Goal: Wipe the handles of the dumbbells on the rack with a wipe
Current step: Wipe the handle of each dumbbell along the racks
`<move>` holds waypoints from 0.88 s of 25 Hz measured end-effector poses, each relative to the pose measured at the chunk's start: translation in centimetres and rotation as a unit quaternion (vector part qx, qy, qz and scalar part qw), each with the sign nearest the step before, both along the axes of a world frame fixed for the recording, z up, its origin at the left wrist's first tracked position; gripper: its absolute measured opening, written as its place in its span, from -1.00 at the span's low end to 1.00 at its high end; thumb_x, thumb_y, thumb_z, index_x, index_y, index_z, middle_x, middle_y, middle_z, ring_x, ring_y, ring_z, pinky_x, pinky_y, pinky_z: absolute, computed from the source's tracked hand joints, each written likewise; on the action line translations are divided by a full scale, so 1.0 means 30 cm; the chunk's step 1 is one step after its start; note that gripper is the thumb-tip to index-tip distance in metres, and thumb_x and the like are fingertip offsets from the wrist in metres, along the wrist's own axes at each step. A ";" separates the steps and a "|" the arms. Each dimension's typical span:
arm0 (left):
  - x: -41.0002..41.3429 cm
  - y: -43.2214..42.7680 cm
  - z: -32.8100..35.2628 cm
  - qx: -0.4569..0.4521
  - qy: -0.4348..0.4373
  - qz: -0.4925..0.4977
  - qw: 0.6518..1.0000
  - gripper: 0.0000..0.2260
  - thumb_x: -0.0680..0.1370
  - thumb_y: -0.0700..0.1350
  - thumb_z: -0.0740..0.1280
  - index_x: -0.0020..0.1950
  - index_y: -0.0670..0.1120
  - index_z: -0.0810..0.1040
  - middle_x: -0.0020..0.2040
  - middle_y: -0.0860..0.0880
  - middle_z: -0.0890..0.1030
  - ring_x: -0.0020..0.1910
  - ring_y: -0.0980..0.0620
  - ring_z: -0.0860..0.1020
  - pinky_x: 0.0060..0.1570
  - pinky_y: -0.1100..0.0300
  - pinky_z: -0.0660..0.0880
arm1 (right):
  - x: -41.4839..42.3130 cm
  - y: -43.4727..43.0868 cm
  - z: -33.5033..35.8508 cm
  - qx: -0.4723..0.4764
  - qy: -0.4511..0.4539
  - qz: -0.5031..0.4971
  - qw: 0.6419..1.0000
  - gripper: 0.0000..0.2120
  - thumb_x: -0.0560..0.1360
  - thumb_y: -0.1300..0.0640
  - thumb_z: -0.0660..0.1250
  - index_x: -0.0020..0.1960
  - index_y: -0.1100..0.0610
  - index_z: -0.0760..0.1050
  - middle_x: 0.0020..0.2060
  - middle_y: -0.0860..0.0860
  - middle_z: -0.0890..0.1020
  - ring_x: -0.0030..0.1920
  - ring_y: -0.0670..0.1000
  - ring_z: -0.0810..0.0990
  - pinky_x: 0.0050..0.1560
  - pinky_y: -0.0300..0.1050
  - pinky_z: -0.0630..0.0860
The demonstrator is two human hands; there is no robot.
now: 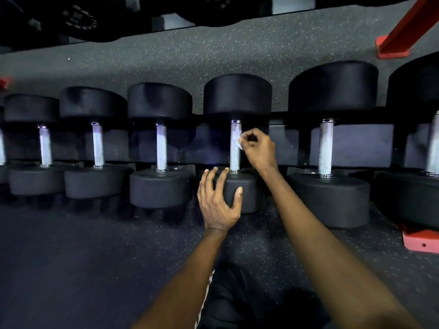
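Several black dumbbells with silver handles lie side by side on a low black rack (pixel 285 136). My right hand (pixel 257 148) pinches a small white wipe (pixel 237 141) and holds it against the right side of the middle dumbbell's handle (pixel 234 157), near its upper part. My left hand (pixel 218 200) rests on that dumbbell's near head (pixel 247 193), fingers spread over its top and thumb on its front face. Neighbouring handles stand to the left (pixel 161 147) and to the right (pixel 325 148).
Speckled dark rubber floor (pixel 95 257) spreads in front of the rack. Red frame feet sit at the right (pixel 420 241) and a red post at the upper right (pixel 399 32). Dark weight plates line the top edge. My dark trouser leg shows at the bottom.
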State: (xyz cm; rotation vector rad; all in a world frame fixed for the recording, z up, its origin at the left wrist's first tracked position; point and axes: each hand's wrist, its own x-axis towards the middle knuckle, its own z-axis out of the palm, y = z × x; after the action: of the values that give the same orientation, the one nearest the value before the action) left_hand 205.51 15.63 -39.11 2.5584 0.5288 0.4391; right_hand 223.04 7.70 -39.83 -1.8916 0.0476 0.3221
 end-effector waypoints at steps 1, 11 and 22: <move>0.001 -0.001 0.000 -0.001 -0.003 0.002 1.000 -0.48 0.56 0.21 0.24 0.43 -0.05 0.52 0.43 -0.10 0.46 0.52 -0.13 0.31 0.40 -0.18 0.33 | 0.012 0.011 -0.001 0.012 -0.003 -0.022 1.000 -0.96 0.45 0.09 0.44 -0.10 0.03 0.62 -0.20 -0.14 0.71 -0.22 -0.22 0.65 -0.09 -0.29 0.54; 0.003 -0.007 -0.005 0.000 -0.010 -0.001 1.000 -0.48 0.58 0.20 0.24 0.44 -0.04 0.52 0.45 -0.09 0.45 0.52 -0.11 0.31 0.45 -0.07 0.30 | 0.104 0.050 -0.049 0.174 0.160 -0.036 0.971 -0.78 0.50 0.38 0.27 -0.13 0.06 0.47 -0.20 0.00 0.59 -0.21 -0.06 0.56 -0.18 -0.14 0.54; 0.003 -0.005 -0.007 0.001 -0.014 -0.010 1.000 -0.50 0.58 0.15 0.22 0.41 -0.11 0.53 0.41 -0.13 0.47 0.50 -0.14 0.33 0.43 -0.14 0.31 | 0.076 0.036 -0.113 0.221 0.237 0.027 0.946 -0.82 0.53 0.36 0.23 -0.11 0.09 0.42 -0.03 0.24 0.66 -0.02 0.17 0.65 -0.04 0.01 0.61</move>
State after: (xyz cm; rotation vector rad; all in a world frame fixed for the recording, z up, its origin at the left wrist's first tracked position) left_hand 205.59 15.48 -39.32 2.5534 0.4910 0.4682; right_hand 225.31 8.78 -43.21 -1.3392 0.2290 0.7557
